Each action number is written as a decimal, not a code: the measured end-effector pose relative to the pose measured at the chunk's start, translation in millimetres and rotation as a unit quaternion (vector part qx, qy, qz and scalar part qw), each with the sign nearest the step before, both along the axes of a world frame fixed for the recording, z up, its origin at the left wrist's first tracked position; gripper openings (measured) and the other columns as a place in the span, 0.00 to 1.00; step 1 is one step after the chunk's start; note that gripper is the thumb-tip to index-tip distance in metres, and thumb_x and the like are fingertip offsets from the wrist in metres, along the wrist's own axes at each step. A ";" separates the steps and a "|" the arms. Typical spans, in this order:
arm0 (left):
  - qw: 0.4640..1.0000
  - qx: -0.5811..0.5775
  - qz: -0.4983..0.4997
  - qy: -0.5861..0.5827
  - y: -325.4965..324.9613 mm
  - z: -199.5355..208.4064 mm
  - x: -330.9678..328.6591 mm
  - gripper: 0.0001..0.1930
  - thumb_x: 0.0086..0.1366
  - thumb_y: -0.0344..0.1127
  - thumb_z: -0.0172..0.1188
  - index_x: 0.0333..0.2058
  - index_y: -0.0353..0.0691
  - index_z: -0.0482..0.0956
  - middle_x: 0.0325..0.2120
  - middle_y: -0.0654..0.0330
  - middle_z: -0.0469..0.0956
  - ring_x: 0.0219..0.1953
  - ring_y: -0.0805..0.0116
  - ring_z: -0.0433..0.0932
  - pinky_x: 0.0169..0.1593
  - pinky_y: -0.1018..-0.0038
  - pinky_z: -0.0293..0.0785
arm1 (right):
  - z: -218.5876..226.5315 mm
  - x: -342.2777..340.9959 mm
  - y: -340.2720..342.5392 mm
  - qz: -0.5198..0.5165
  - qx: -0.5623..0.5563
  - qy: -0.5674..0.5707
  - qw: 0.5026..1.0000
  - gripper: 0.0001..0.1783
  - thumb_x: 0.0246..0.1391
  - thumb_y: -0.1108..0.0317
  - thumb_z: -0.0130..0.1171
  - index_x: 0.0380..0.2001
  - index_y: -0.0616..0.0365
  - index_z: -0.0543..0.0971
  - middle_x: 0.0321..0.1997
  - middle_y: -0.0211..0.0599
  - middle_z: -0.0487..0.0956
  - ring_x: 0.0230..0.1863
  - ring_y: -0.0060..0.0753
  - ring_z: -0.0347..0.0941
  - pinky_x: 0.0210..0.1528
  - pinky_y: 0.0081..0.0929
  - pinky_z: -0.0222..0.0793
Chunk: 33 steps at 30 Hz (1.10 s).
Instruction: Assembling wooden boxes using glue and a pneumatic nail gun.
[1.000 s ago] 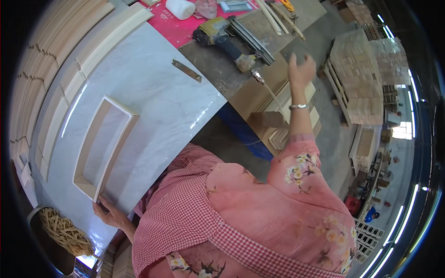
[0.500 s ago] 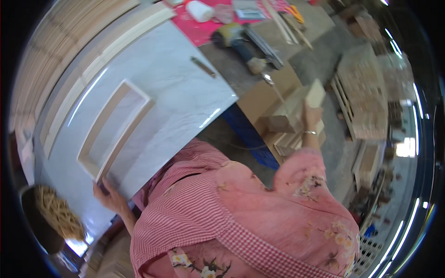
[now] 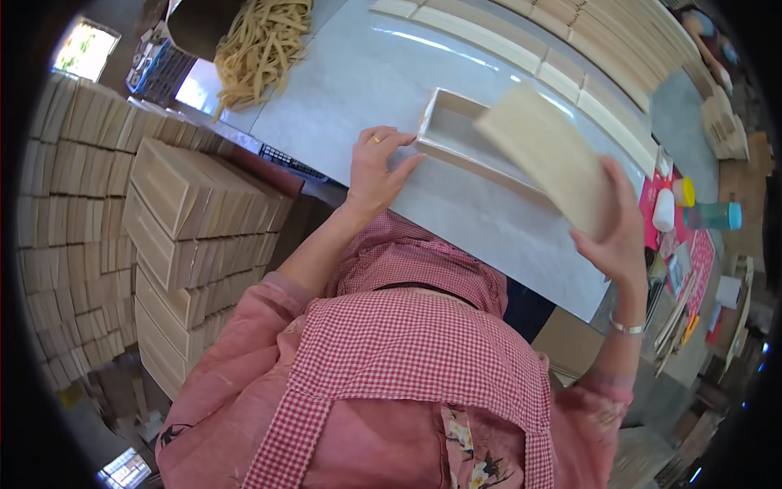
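A shallow rectangular wooden frame (image 3: 489,167) lies on the pale, glossy tabletop in front of me. My left hand (image 3: 376,169), with a ring on one finger, has its thumb and forefinger at the frame's left end corner. My right hand (image 3: 615,224) grips a thin, flat wooden panel (image 3: 550,151) at its right end, thumb on the near side. Tilted above the frame, the panel hides the frame's right part. A bracelet circles my right wrist.
Long light wood strips (image 3: 489,41) line the table's far edge. At the upper left, a heap of tan bands (image 3: 265,53) spills from a dark container. Stacked wooden boxes (image 3: 175,212) stand left. A white bottle (image 3: 664,210) and teal container (image 3: 710,216) sit right. Another person (image 3: 707,45) is at upper right.
My view has swung left. My right hand has come from the stacked wood pieces at the right to above the frame, carrying the panel. My left hand remains at the frame's end.
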<state>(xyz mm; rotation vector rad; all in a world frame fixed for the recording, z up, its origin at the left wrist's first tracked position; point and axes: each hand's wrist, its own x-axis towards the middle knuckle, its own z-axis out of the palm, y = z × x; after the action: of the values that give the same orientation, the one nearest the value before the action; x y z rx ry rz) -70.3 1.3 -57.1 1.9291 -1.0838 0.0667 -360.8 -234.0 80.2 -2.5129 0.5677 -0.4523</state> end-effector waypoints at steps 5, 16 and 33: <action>0.999 0.002 0.010 0.049 -2.4 13.0 -0.7 0.12 0.57 0.32 0.71 0.41 0.38 0.86 0.39 0.60 0.83 0.51 0.58 0.75 0.55 0.67 0.73 | -4.3 80.8 -11.7 0.093 -0.076 0.064 0.991 0.54 0.34 0.65 0.72 0.70 0.55 0.65 0.69 0.43 0.72 0.66 0.48 0.69 0.73 0.38 0.58; 0.999 0.019 0.021 0.032 -14.2 25.8 0.7 0.09 0.57 0.32 0.72 0.37 0.39 0.88 0.35 0.62 0.84 0.45 0.61 0.77 0.50 0.67 0.75 | -3.7 91.6 -26.8 0.122 -0.058 0.133 0.982 0.51 0.35 0.62 0.70 0.69 0.55 0.67 0.67 0.41 0.74 0.66 0.46 0.69 0.72 0.37 0.59; 0.983 0.127 0.017 -0.130 -19.3 40.1 4.6 0.08 0.59 0.38 0.70 0.36 0.43 0.90 0.31 0.64 0.83 0.40 0.65 0.78 0.50 0.67 0.66 | -41.0 86.2 -34.7 0.132 -0.105 0.113 0.979 0.50 0.37 0.61 0.72 0.68 0.53 0.68 0.68 0.38 0.74 0.65 0.44 0.69 0.74 0.38 0.57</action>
<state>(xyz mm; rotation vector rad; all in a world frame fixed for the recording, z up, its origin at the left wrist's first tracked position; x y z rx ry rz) -65.8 -18.0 -17.1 2.2136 -1.2815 0.2143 -274.6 -268.7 39.2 -2.8137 0.2696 -0.1334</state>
